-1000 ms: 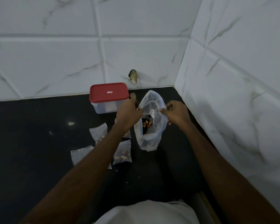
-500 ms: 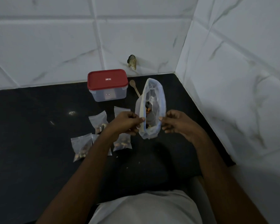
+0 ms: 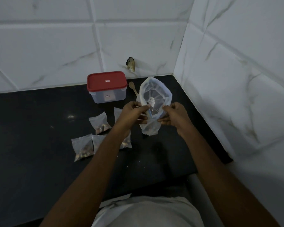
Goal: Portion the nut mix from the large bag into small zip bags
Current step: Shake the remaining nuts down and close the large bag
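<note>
Centre of frame: large bag (image 3: 154,102), translucent, mouth gaping, stands on the black counter (image 3: 31,131). Left hand (image 3: 132,114) pinches its near rim on the left side; right hand (image 3: 172,114) pinches the rim on the right, fingers curled, the two hands close but apart. Left of the bag lie small zip bags (image 3: 82,147) holding nuts, partly hidden by the left forearm. Behind: red-lidded container (image 3: 107,86), wooden spoon (image 3: 132,88) just beside the bag. White tiled wall (image 3: 56,46) across the top.
</note>
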The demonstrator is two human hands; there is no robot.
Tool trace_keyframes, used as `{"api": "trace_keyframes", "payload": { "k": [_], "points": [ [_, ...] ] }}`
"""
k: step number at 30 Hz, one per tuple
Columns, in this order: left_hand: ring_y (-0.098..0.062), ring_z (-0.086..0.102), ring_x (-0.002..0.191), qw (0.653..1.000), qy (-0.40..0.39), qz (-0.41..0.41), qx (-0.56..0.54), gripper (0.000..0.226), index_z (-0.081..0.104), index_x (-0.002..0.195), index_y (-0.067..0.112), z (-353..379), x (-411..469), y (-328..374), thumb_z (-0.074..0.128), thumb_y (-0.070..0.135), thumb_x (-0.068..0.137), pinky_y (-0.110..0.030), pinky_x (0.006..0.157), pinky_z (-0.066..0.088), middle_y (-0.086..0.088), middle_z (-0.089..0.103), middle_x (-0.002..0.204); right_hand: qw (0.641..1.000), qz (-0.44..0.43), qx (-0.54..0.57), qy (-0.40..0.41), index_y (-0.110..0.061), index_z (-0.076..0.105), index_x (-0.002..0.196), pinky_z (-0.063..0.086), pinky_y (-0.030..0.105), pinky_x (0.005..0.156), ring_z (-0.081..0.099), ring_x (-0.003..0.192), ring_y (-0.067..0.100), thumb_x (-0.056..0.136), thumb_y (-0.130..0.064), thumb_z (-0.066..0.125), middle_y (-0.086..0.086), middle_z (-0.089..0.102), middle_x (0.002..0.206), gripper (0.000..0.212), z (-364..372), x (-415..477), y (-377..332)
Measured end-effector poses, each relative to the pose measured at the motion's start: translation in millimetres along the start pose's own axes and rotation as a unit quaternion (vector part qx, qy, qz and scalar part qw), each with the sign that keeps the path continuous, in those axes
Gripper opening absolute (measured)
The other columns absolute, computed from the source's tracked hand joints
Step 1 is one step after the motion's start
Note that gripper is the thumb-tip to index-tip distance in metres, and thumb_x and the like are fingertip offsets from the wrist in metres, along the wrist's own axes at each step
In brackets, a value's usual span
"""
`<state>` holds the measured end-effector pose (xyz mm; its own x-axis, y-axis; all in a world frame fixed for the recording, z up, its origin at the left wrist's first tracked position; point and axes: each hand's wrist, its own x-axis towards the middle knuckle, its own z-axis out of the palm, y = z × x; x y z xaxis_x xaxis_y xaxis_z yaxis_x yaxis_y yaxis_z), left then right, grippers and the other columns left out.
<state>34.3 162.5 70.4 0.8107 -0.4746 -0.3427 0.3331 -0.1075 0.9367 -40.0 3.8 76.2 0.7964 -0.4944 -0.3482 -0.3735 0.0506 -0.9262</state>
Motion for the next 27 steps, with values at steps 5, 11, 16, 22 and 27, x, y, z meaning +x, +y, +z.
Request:
{"api": "trace_keyframes", "payload": {
  "k": [5,11,16,22,27],
  "points": [
    [-0.015,0.066,0.065,0.993,0.075,0.014,-0.093,0.028,0.054,0.103,0.011,3,2,8,0.072,0.007,0.083,-0.027,0.064,0.057,-0.011,0.065,0.085,0.989,-0.094,-0.078,0.087,-0.012,0.049,0.088,0.044,0.019,0.040,0.059,0.042,0.009,0.093,-0.009,0.056,0.010,0.066,0.064,0.009,8,-2,-7],
    [-0.014,0.061,0.076,0.956,0.218,0.155,0.123,0.040,0.046,0.106,0.023,14,9,15,0.070,0.005,0.080,-0.021,0.052,0.048,-0.003,0.059,0.102,0.958,-0.178,-0.145,0.170,-0.020,0.040,0.070,0.041,0.019,0.037,0.059,0.044,0.013,0.088,-0.009,0.062,0.008,0.062,0.065,0.031,9,3,-18],
    [-0.008,0.057,0.077,0.873,0.141,0.244,0.399,0.039,0.048,0.108,0.025,9,7,20,0.073,0.017,0.080,-0.022,0.061,0.046,0.008,0.057,0.093,0.936,-0.174,-0.286,0.110,-0.020,0.044,0.075,0.056,0.035,0.055,0.064,0.049,0.016,0.085,-0.017,0.064,0.001,0.064,0.066,0.023,-3,2,-18],
    [-0.004,0.056,0.073,0.900,0.207,0.214,0.319,0.043,0.039,0.104,0.029,-11,6,11,0.072,0.042,0.079,-0.024,0.057,0.043,0.014,0.051,0.081,0.941,-0.162,-0.234,0.185,-0.021,0.046,0.101,0.046,0.033,0.063,0.054,0.073,0.012,0.073,-0.031,0.079,-0.004,0.054,0.086,0.044,-10,11,-13],
    [-0.012,0.059,0.083,0.946,0.108,0.094,0.292,0.053,0.040,0.120,0.021,-18,13,7,0.075,0.031,0.081,-0.038,0.074,0.057,0.008,0.051,0.092,0.968,-0.095,-0.227,0.045,-0.016,0.050,0.113,0.053,0.026,0.055,0.062,0.077,0.016,0.083,-0.005,0.069,0.002,0.057,0.093,0.037,-7,23,-11]
  ]
}}
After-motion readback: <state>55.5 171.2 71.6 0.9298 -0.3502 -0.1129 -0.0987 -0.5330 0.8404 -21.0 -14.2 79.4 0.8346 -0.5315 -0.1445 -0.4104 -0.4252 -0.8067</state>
